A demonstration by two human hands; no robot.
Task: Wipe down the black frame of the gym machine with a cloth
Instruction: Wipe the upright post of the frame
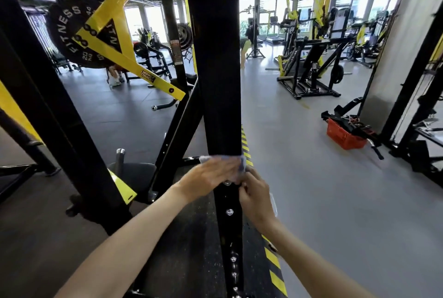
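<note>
**Cloth pressed flat to the black post, both hands low on it**

The black post (215, 81) of the gym machine stands upright in the middle of the view, close to the person. Low on its near face the left hand (211, 173) lies flat with its fingers nearly straight. It presses a pale blue-white cloth (242, 164) against the metal. The cloth shows above the fingers and folds round the post's right edge. That grip is an open one: a flat press, with no curl round the cloth.

The right hand (256, 198) sits at the post's right edge, just below the cloth and right beside the left hand's fingertips, with its fingers curled inward. Whether its grip has hold of a corner of the cloth, or of anything, I cannot tell. A row of shiny bolts (229, 211) runs down the post below the hands.

To the left, a yellow lever arm (115, 34) crosses in front of a black weight plate (67, 31). Striped yellow-and-black tape (247, 151) runs along the floor just right of the post. On the right, on the grey floor, a red basket (342, 138) holding dark things stands near a white pillar (402, 45). More machines (309, 65) stand far off by the windows.
</note>
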